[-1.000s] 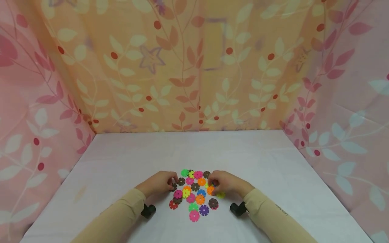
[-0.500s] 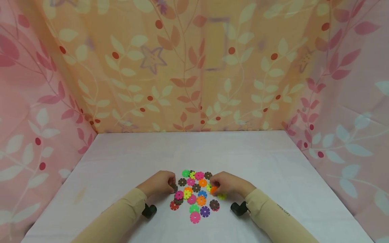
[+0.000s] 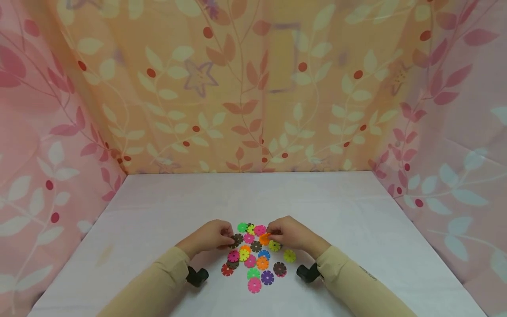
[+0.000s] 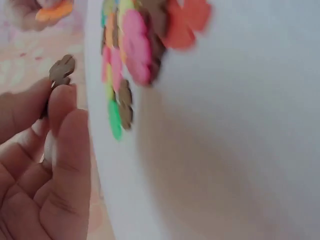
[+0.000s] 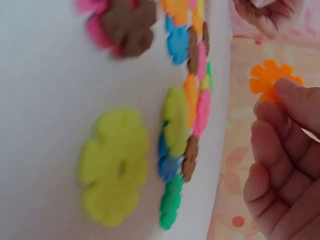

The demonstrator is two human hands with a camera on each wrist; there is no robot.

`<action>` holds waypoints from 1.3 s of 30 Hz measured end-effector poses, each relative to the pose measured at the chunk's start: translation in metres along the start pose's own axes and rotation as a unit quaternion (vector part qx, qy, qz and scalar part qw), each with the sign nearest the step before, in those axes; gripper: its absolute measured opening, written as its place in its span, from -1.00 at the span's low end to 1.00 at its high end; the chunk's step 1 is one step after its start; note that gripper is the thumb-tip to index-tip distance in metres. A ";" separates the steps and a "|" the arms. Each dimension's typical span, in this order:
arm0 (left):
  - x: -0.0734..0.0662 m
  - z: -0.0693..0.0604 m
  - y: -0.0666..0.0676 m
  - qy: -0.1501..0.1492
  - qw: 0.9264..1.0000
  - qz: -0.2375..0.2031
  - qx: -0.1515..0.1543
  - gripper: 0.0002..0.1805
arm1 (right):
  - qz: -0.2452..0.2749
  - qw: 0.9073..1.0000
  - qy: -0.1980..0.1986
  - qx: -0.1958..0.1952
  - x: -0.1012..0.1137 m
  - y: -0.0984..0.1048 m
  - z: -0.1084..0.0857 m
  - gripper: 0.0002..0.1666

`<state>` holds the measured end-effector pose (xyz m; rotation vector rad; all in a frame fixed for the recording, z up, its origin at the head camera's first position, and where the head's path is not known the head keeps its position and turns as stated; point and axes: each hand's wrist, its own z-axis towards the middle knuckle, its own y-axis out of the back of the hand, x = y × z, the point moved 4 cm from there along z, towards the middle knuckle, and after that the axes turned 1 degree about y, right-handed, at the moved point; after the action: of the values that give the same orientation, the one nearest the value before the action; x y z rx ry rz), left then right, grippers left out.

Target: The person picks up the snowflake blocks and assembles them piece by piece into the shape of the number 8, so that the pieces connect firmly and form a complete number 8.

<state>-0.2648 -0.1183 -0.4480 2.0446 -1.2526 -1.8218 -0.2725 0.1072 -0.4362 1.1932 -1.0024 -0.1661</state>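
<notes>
My left hand (image 3: 211,235) pinches a brown notched plastic disc between thumb and fingertips; in the left wrist view this brown disc (image 4: 62,69) is held up off the table. An orange notched disc (image 5: 272,75) stands out from the thumb and fingers of my right hand (image 3: 293,233), also raised. Both hands hover over the left and right sides of a loose spread of flower-shaped discs. Among them lie a yellow disc (image 3: 289,256), a purple disc (image 3: 267,277) and a pink disc (image 3: 254,285). Part of each held disc is hidden by the fingers.
The discs lie on a white table (image 3: 158,198), some overlapping, such as a brown disc (image 3: 279,268) on a pink one. A red disc (image 3: 227,270) lies at the left edge of the spread. Patterned curtains (image 3: 245,88) enclose the back and sides.
Both hands have risen from the table, each with a disc. The right hand has moved left and away with the orange disc, uncovering yellow discs. The left hand has moved slightly with the brown disc.
</notes>
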 end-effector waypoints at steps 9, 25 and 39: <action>-0.015 -0.001 -0.007 0.019 0.992 -0.123 0.000 -0.86 | 0.029 0.999 0.030 -0.031 0.014 0.000 0.003 -0.87; -0.015 0.006 -0.020 0.036 0.976 -0.215 -0.012 -0.79 | 0.016 0.994 0.061 -0.084 0.021 -0.009 0.008 -0.89; -0.020 0.002 -0.029 0.044 0.969 -0.237 -0.055 -0.86 | -0.101 0.979 0.148 -0.098 0.035 -0.011 0.006 -0.86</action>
<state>-0.2507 -0.0858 -0.4506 2.4834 -0.6560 -1.8939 -0.2518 0.0778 -0.4254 1.0994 -0.5900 -0.2334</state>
